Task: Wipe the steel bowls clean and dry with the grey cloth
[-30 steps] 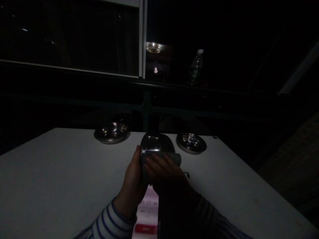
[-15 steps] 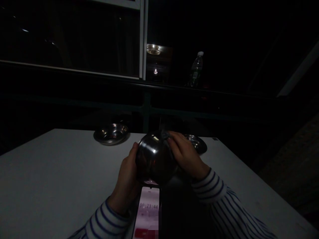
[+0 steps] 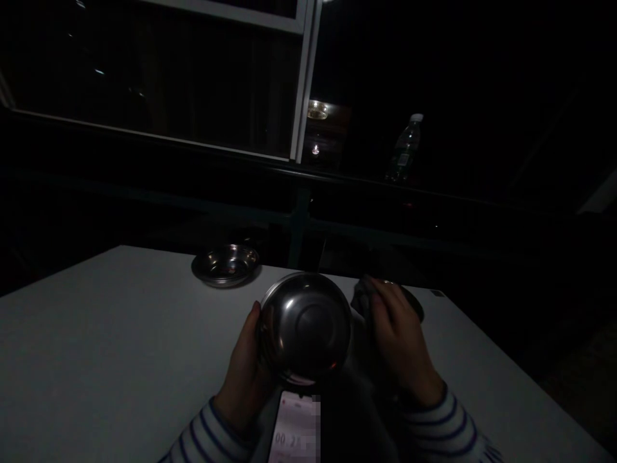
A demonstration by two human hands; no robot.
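Observation:
A shiny metal bowl [image 3: 308, 328] is tilted so that its underside faces me. My left hand [image 3: 245, 370] grips its left rim, thumb along the edge. Just right of the bowl, and apart from it, my right hand [image 3: 402, 337] is closed on a dark grey cloth [image 3: 362, 297], which hangs partly below the fingers in shadow. Under the bowl's near edge lies a phone [image 3: 295, 431] with a lit timer screen, partly cut off by the frame.
On the white table [image 3: 120, 347] a metal dish [image 3: 225, 267] stands at the back left. Another dish [image 3: 413, 305] at the back right is mostly hidden by my right hand. A plastic bottle [image 3: 405, 151] stands on the dark ledge beyond, near a window frame [image 3: 303, 83].
My right hand with the cloth has come off the bowl to the right. The bowl has turned, showing more of its base. The view has shifted and tilted slightly.

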